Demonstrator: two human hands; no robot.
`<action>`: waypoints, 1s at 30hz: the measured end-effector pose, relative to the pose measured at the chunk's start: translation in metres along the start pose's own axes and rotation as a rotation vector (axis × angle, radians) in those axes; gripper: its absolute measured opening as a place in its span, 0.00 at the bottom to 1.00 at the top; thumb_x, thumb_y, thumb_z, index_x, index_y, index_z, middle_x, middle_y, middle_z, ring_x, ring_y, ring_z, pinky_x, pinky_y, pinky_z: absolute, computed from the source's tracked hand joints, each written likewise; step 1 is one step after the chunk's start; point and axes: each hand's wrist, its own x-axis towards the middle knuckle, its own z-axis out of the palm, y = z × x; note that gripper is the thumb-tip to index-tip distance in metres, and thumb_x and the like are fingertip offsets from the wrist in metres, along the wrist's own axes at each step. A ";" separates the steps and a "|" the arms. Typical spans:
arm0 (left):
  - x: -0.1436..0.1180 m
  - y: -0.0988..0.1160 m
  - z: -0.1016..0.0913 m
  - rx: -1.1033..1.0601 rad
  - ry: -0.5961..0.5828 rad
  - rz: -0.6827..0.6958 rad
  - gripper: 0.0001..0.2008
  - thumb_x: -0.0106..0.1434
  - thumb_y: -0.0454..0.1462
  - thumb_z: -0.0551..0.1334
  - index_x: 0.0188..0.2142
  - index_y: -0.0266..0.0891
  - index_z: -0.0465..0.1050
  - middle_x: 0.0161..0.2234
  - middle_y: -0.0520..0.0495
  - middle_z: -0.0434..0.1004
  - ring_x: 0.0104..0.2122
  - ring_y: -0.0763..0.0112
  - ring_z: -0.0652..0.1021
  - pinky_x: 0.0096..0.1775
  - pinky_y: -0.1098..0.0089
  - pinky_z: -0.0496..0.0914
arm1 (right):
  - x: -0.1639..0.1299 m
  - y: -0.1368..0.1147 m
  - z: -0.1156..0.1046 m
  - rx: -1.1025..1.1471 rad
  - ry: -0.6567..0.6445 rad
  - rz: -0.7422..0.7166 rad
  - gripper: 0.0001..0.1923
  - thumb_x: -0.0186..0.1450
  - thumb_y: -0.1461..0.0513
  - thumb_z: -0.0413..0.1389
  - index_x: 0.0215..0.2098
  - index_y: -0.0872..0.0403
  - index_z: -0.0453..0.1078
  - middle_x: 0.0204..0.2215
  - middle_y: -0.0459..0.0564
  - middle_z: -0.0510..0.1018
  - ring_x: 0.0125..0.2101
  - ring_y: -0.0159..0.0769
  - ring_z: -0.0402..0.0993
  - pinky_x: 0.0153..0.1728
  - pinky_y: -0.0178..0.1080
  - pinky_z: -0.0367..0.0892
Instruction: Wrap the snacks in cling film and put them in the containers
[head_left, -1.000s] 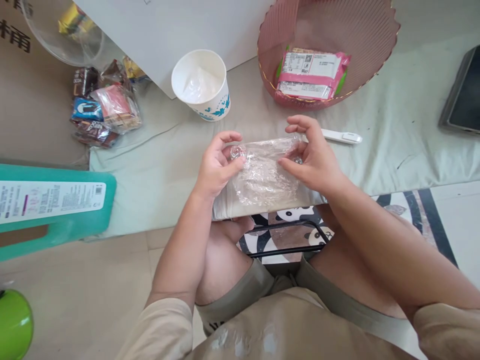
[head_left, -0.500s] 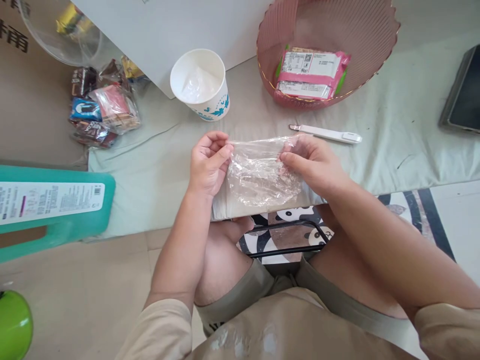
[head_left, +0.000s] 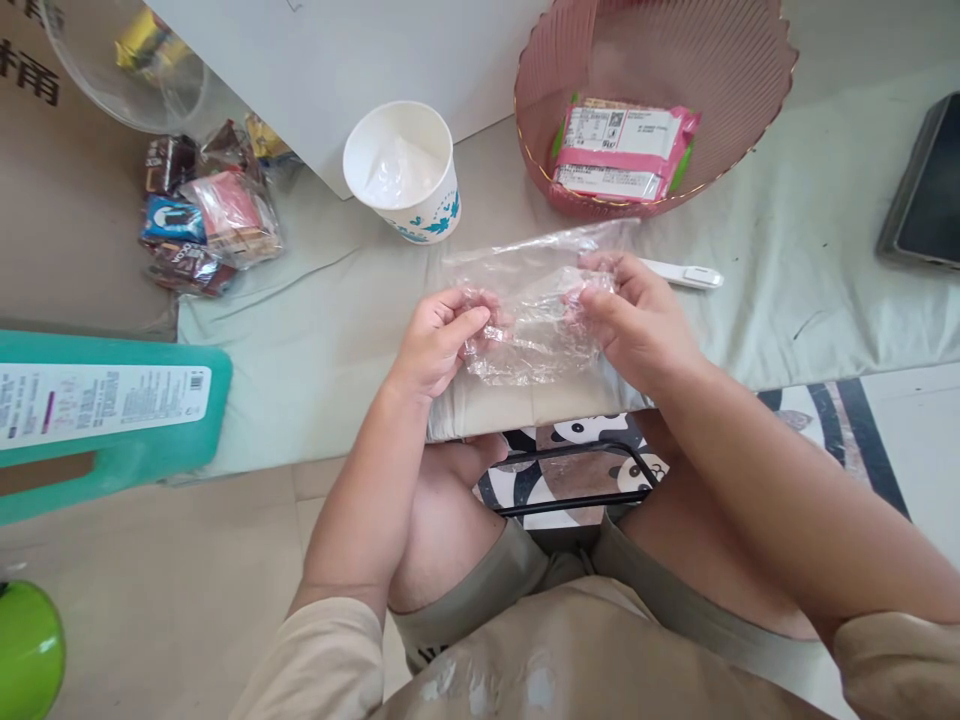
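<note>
1. Head view: the left hand (head_left: 433, 345) pinches the crinkled clear plastic (head_left: 534, 345) at its left, thumb against fingers.
2. The right hand (head_left: 641, 325) pinches its right side, grip likewise closed.
3. The clear plastic spans both hands over the tabletop (head_left: 315, 370), nearer than the paper cup (head_left: 418, 218).

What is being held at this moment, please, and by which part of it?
A crumpled clear plastic film: the left grip holds it by its left side, the right grip by its right side.

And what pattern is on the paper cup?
Blue leaf-like shapes on the white cup, head view.
</note>
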 end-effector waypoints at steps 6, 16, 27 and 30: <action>0.002 -0.004 -0.007 0.126 0.011 0.117 0.15 0.58 0.46 0.72 0.41 0.43 0.76 0.19 0.57 0.76 0.18 0.72 0.79 0.20 0.74 0.71 | -0.002 -0.005 -0.004 -0.162 -0.121 0.056 0.12 0.61 0.54 0.68 0.31 0.47 0.70 0.24 0.44 0.75 0.25 0.34 0.71 0.25 0.39 0.67; -0.004 0.008 -0.007 -0.038 -0.035 0.146 0.13 0.53 0.47 0.74 0.32 0.46 0.76 0.17 0.58 0.70 0.13 0.76 0.68 0.15 0.74 0.62 | -0.004 -0.005 -0.001 0.016 -0.117 -0.022 0.12 0.60 0.51 0.66 0.35 0.46 0.71 0.21 0.39 0.67 0.18 0.30 0.60 0.20 0.37 0.58; 0.005 -0.007 -0.015 0.189 0.055 0.232 0.10 0.53 0.41 0.72 0.32 0.41 0.76 0.28 0.52 0.73 0.24 0.75 0.73 0.25 0.72 0.67 | -0.003 -0.003 -0.008 -0.370 -0.138 -0.056 0.08 0.59 0.58 0.65 0.32 0.49 0.71 0.24 0.42 0.71 0.20 0.29 0.60 0.22 0.37 0.56; 0.005 -0.008 -0.014 0.176 0.110 0.267 0.14 0.48 0.34 0.70 0.36 0.42 0.75 0.32 0.53 0.75 0.25 0.76 0.74 0.26 0.74 0.70 | -0.003 -0.003 -0.010 -0.343 -0.155 -0.022 0.22 0.55 0.61 0.66 0.46 0.46 0.69 0.35 0.42 0.75 0.23 0.29 0.66 0.22 0.36 0.62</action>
